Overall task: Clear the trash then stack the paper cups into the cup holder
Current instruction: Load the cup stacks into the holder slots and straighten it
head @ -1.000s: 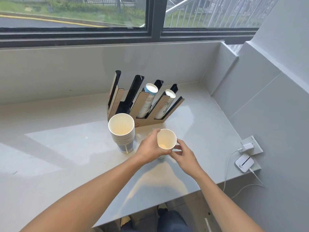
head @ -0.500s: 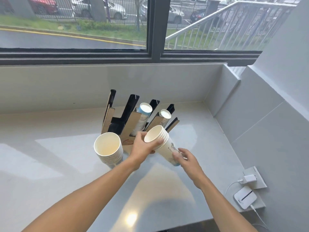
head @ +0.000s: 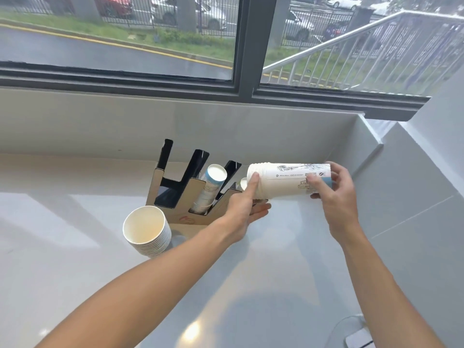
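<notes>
You hold a nested stack of cups [head: 288,180] on its side, above the surface [head: 251,272] and just right of the holder [head: 190,194]; its long axis runs almost level, left to right, rims to the left and base to the right. Your left hand [head: 244,204] reaches under and around the rim end, thumb laid on the near wall, fingers open beneath rather than clenched; your right hand [head: 334,189] closes round the base end, fingers wrapped over the printed wall.

The holder stands to the left of the stack, its slots leaning up and to the right; one slot already carries a column of cups [head: 211,187], and another cup end [head: 243,183] shows just beside your left thumb, partly hidden. The slots further left look empty. The rim end points toward the holder, so your left hand is the nearer one to it; judging by the cups already stored, base up, the stack probably goes in rims first, sliding down and left along the slot's lean.

A second stack [head: 147,228] stands upright on the surface in front of the holder, untouched and well apart from both hands; no trash is in view.
</notes>
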